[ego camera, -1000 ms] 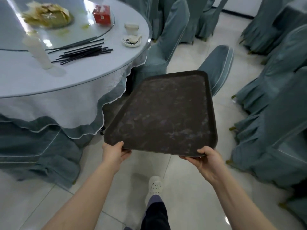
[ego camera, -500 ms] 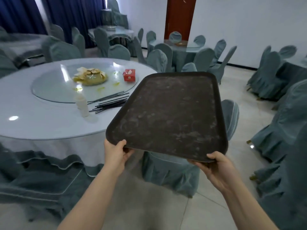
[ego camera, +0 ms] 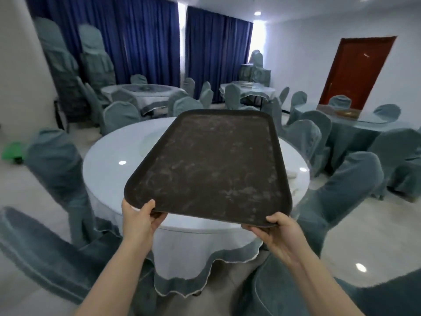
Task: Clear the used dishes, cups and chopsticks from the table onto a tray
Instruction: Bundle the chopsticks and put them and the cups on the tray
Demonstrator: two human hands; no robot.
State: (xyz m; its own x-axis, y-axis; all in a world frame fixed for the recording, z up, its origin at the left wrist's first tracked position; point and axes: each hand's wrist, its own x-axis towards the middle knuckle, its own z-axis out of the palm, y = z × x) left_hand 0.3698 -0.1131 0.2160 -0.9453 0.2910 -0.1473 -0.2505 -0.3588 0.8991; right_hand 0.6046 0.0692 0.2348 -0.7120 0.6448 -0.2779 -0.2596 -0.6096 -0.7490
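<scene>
I hold a dark brown, scuffed tray level in front of me with nothing on it. My left hand grips its near left corner and my right hand grips its near right corner, thumbs on top. Under and beyond the tray lies a round table with a white cloth and a glass turntable; the tray hides most of its top. At the table's right edge, something small and white peeks out past the tray. No cups or chopsticks are in sight.
Teal-covered chairs ring the table: one at the left, one at the right, others close in front. More round tables stand behind, with blue curtains and a red door at the back right.
The view has swung away from the table with the food plate, red box and chopsticks to a different table. The tray stays in both hands, raised higher over this table.
</scene>
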